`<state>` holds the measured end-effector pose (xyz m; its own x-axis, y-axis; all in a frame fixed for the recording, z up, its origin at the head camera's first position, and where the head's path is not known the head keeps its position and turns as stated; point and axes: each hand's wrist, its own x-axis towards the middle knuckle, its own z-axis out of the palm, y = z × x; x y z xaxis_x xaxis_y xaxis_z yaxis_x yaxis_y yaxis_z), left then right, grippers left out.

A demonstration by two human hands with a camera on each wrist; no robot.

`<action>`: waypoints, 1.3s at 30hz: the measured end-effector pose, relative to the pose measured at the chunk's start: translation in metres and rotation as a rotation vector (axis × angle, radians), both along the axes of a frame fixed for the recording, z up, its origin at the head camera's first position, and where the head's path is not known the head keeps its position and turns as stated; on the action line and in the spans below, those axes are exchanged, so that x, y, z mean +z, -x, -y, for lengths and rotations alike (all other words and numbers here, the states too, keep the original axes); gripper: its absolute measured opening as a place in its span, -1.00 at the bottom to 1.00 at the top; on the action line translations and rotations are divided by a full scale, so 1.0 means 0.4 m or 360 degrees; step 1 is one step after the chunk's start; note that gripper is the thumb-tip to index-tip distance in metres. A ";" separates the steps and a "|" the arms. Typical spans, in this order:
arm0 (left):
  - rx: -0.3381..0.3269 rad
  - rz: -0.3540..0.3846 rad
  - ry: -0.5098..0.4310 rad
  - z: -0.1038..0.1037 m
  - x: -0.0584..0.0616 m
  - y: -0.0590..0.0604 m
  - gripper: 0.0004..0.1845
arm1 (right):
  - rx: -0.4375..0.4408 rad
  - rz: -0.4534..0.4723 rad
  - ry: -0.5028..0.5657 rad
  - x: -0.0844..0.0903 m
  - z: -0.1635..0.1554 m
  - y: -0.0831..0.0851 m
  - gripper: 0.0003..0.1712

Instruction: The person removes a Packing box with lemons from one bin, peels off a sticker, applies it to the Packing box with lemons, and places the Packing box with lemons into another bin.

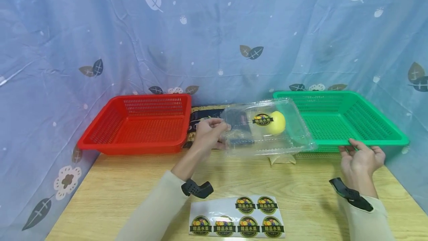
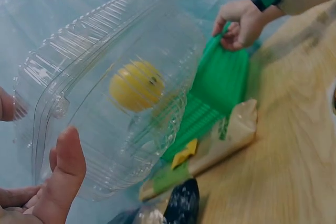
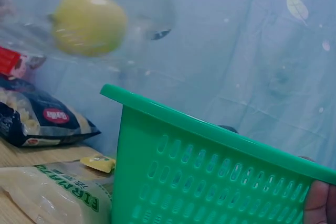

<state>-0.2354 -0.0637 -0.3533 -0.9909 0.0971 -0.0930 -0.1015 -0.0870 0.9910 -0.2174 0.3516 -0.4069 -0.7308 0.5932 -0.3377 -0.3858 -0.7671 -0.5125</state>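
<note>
The left hand (image 1: 208, 133) grips a clear clamshell box (image 1: 267, 129) holding a yellow fruit (image 1: 276, 122), lifted over the table's back edge; the right hand (image 1: 361, 157) grasps the green basket (image 1: 351, 122) rim. Only the wrist views reveal snack bags (image 3: 47, 190) underneath — the box's sticker (image 1: 262, 119) reads 精品水果.

The clear box (image 1: 267, 129) hides part of the dark packet (image 1: 207, 116) behind it at the bench's far edge, and the print on this packet is too small to read. A pale bag (image 1: 282, 158) shows only one corner under the box. In the right wrist view, the yellow fruit (image 3: 89, 23) is blurred, and the right hand (image 3: 320, 203) is cut off at the lower right corner.
</note>
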 end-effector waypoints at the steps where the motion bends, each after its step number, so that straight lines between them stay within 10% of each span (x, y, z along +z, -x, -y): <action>1: -0.0010 0.0006 -0.0008 -0.011 0.003 0.008 -0.52 | -0.0007 -0.0005 -0.0004 0.000 0.000 -0.001 -0.43; 39: -0.0036 0.0058 -0.0217 -0.420 0.088 0.151 -0.69 | -0.0034 0.0049 -0.0058 0.003 -0.005 0.001 -0.45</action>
<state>-0.2958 0.1044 -0.3180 -0.9845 0.1337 -0.1135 -0.1409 -0.2182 0.9657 -0.2180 0.3535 -0.4056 -0.7075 0.6208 -0.3377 -0.3856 -0.7396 -0.5517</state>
